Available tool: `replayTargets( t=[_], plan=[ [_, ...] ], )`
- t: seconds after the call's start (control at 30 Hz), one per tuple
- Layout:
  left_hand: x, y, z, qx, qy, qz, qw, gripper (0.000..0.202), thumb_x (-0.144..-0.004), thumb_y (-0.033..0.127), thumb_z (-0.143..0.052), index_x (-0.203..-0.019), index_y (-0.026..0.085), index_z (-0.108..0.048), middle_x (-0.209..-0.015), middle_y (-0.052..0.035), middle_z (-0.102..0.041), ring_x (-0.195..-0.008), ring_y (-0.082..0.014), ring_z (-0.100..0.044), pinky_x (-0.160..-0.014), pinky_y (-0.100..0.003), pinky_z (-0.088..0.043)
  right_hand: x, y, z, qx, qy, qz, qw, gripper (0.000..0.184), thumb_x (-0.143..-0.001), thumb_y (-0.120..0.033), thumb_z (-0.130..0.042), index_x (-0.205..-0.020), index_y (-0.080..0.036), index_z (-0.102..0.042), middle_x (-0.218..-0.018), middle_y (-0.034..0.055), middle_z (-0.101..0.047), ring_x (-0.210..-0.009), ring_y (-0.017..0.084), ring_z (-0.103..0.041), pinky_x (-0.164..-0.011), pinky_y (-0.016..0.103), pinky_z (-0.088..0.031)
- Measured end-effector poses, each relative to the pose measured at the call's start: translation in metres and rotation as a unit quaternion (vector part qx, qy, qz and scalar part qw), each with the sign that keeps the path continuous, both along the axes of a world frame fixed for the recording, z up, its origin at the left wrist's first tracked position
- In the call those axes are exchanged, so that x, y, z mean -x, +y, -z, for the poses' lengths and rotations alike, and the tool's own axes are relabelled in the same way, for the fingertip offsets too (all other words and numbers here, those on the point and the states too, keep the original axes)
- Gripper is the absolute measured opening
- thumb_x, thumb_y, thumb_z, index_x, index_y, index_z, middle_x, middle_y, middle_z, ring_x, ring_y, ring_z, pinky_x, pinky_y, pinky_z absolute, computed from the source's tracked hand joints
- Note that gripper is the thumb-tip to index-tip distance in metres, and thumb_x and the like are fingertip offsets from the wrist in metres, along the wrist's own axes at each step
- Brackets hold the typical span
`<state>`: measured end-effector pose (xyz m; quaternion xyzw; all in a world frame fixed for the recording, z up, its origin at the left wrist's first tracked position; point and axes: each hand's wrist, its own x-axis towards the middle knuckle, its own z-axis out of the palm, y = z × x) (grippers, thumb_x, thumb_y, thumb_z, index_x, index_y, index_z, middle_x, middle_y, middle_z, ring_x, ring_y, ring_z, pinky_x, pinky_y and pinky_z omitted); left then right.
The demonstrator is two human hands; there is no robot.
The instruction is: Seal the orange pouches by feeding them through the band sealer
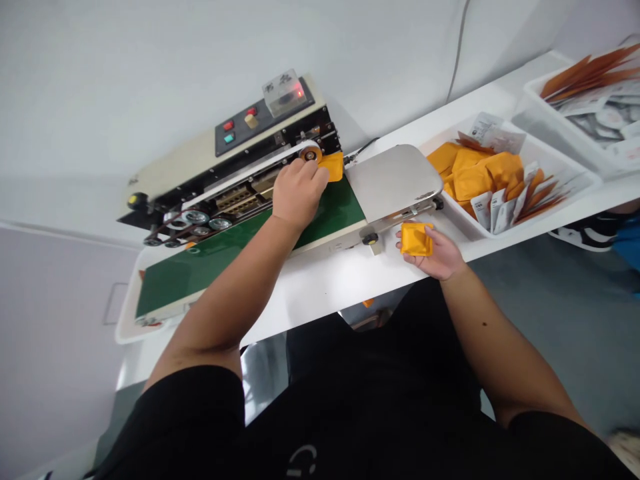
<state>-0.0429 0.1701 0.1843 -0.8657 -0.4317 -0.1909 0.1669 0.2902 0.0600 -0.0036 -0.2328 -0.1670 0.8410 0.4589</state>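
My left hand (299,192) is closed at the feed end of the band sealing machine (240,137), over its green conveyor belt (340,207). Its fingertips pinch an orange pouch (332,167), whose upper edge lies along the machine's roller. Low in front of the metal plate (395,177), my right hand (440,252) is turned palm up, holding another orange pouch (417,239) between thumb and fingers. Part of the left pouch is hidden behind my fingers.
A white bin (555,200) of orange pouches and printed packets stands right of the plate. Beyond it is a second bin (545,100) with more packets. A white tray (127,320) sits under the belt's left end. Someone's shoe (585,233) shows at far right.
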Motion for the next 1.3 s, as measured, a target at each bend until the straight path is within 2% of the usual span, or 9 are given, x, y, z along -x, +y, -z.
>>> replayTargets(
  t=[0.17, 0.4, 0.53, 0.67, 0.73, 0.87, 0.97, 1.13, 1.3],
  plan=[
    [0.006, -0.011, 0.005, -0.039, -0.013, -0.011, 0.999, 0.016, -0.106, 0.020, -0.053, -0.113, 0.025, -0.066, -0.093, -0.0113, -0.067, -0.108, -0.0330, -0.067, -0.093, -0.048, -0.056, 0.000, 0.000, -0.001, 0.004, -0.006, -0.003, 1.000, 0.036, -0.108, -0.046, -0.061, -0.136, -0.025, -0.071, -0.131, 0.0106, -0.080, -0.103, 0.023, -0.081, -0.076, 0.034, -0.072],
    [0.021, -0.019, 0.008, -0.031, -0.005, -0.053, 0.998, 0.017, -0.103, 0.017, -0.054, -0.111, 0.026, -0.066, -0.100, -0.0132, -0.069, -0.114, -0.0354, -0.064, -0.094, -0.050, -0.054, 0.001, -0.002, -0.001, 0.007, -0.020, 0.008, 1.000, 0.035, -0.106, -0.045, -0.065, -0.135, -0.026, -0.071, -0.127, 0.0100, -0.081, -0.101, 0.024, -0.080, -0.076, 0.034, -0.070],
    [0.021, -0.029, 0.002, -0.041, -0.018, -0.067, 0.997, 0.011, -0.107, 0.026, -0.057, -0.115, 0.026, -0.065, -0.108, -0.0139, -0.072, -0.118, -0.0367, -0.063, -0.095, -0.052, -0.050, 0.001, -0.006, -0.002, -0.004, -0.025, 0.021, 0.999, 0.036, -0.105, -0.045, -0.067, -0.136, -0.027, -0.070, -0.128, 0.0092, -0.081, -0.102, 0.023, -0.080, -0.083, 0.038, -0.070],
    [0.009, -0.066, 0.002, -0.046, -0.029, -0.075, 0.996, 0.023, -0.108, 0.041, -0.064, -0.127, 0.029, -0.066, -0.119, -0.0126, -0.073, -0.115, -0.0363, -0.061, -0.093, -0.054, -0.047, 0.004, -0.016, -0.009, -0.004, -0.032, 0.038, 0.999, 0.035, -0.106, -0.049, -0.066, -0.136, -0.031, -0.069, -0.129, 0.0069, -0.081, -0.109, 0.025, -0.080, -0.100, 0.052, -0.068],
    [-0.003, -0.094, 0.011, -0.019, -0.029, -0.037, 0.999, 0.024, -0.110, 0.042, -0.061, -0.129, 0.028, -0.067, -0.119, -0.0129, -0.074, -0.110, -0.0343, -0.062, -0.091, -0.053, -0.045, 0.008, -0.024, -0.015, 0.008, -0.029, 0.047, 0.998, 0.038, -0.107, -0.055, -0.065, -0.136, -0.031, -0.069, -0.130, 0.0068, -0.081, -0.112, 0.027, -0.080, -0.108, 0.059, -0.063],
    [-0.041, -0.152, 0.048, 0.036, 0.009, 0.120, 0.992, 0.021, -0.114, 0.036, -0.055, -0.124, 0.026, -0.071, -0.114, -0.0095, -0.078, -0.099, -0.0267, -0.066, -0.085, -0.045, -0.046, 0.024, -0.042, -0.026, 0.018, -0.010, 0.070, 0.997, 0.047, -0.108, -0.070, -0.058, -0.135, -0.033, -0.070, -0.132, 0.0057, -0.080, -0.119, 0.028, -0.078, -0.113, 0.062, -0.060],
    [-0.074, -0.178, 0.078, 0.032, 0.038, 0.171, 0.984, 0.026, -0.114, 0.032, -0.056, -0.131, 0.021, -0.072, -0.124, -0.0113, -0.081, -0.108, -0.0268, -0.071, -0.086, -0.043, -0.051, 0.037, -0.054, -0.032, 0.018, -0.010, 0.080, 0.997, 0.050, -0.108, -0.072, -0.056, -0.139, -0.035, -0.070, -0.137, 0.0053, -0.079, -0.128, 0.031, -0.076, -0.112, 0.061, -0.061],
    [-0.107, -0.185, 0.101, 0.055, 0.031, 0.136, 0.989, 0.037, -0.114, 0.024, -0.054, -0.149, 0.017, -0.066, -0.153, -0.0153, -0.072, -0.135, -0.0302, -0.071, -0.103, -0.045, -0.058, 0.054, -0.069, -0.040, 0.022, -0.015, 0.107, 0.994, 0.049, -0.108, -0.069, -0.060, -0.146, -0.038, -0.068, -0.142, 0.0042, -0.077, -0.141, 0.028, -0.070, -0.123, 0.057, -0.056],
    [-0.110, -0.174, 0.099, 0.051, -0.002, 0.161, 0.986, 0.029, -0.114, 0.019, -0.052, -0.136, 0.017, -0.072, -0.139, -0.0129, -0.079, -0.128, -0.0256, -0.075, -0.108, -0.042, -0.063, 0.055, -0.077, -0.046, 0.003, -0.016, 0.087, 0.996, 0.054, -0.109, -0.071, -0.058, -0.149, -0.036, -0.068, -0.143, 0.0051, -0.077, -0.145, 0.024, -0.067, -0.128, 0.050, -0.053]
  ],
)
